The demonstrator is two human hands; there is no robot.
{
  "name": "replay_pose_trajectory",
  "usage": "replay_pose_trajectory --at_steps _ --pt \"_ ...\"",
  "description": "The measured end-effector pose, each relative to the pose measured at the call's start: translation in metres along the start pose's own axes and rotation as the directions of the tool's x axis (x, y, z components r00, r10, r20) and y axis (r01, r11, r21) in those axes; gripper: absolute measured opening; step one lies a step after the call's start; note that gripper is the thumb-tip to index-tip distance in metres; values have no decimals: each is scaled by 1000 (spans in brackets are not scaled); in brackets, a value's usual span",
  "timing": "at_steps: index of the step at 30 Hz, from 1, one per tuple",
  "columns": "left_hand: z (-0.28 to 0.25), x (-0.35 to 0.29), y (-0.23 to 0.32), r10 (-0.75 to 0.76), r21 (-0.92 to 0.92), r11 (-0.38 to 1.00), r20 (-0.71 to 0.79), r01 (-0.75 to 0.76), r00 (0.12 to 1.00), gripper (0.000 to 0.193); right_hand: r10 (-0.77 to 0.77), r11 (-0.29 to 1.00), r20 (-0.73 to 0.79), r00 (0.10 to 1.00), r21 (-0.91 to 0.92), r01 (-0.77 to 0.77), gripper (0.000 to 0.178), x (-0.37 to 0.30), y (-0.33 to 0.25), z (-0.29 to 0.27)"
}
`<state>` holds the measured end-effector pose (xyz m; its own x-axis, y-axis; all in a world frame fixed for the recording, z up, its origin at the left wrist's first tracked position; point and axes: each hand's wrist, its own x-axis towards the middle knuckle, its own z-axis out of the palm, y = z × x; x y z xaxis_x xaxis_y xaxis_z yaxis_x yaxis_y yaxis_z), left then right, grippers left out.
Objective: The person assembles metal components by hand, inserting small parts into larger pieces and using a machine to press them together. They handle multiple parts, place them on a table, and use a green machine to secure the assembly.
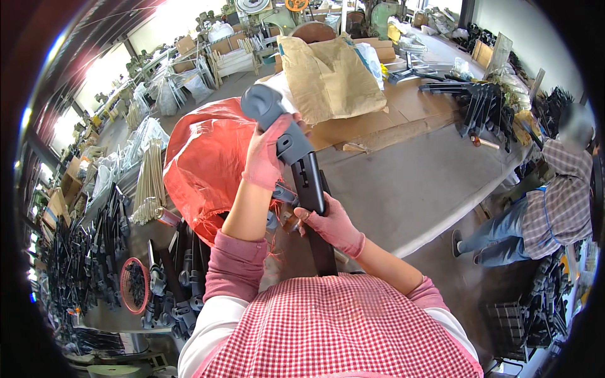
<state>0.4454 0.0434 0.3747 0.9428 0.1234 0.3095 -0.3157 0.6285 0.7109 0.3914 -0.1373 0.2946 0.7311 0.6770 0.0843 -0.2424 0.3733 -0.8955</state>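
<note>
At the centre of the frame a long black bar (313, 189) capped by a grey plastic handle (270, 112) is held upright. The left hand (263, 156), gloved in pink, is clamped around the grey handle; the right hand (331, 222) is closed on the bar lower down. Just left lies a red sack (205, 160); a brown paper bag (331, 79) is seen above, on the grey table (403, 183).

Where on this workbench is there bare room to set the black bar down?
Bare grey table top lies right of the black bar, below the cardboard sheets. Crowded: left side, with the red sack and black parts pile.
</note>
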Motion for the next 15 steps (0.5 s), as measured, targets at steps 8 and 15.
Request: replay_pose_trajectory --at_steps 8,15 --pt "1 -19 19 -224 490 852 23 184 974 27 90 992 84 992 -97 -81 36 -5 18 -5" --pt "-63 -191 -4 -105 185 964 -394 191 913 39 593 805 305 745 -253 -537 55 -83 81 -2"
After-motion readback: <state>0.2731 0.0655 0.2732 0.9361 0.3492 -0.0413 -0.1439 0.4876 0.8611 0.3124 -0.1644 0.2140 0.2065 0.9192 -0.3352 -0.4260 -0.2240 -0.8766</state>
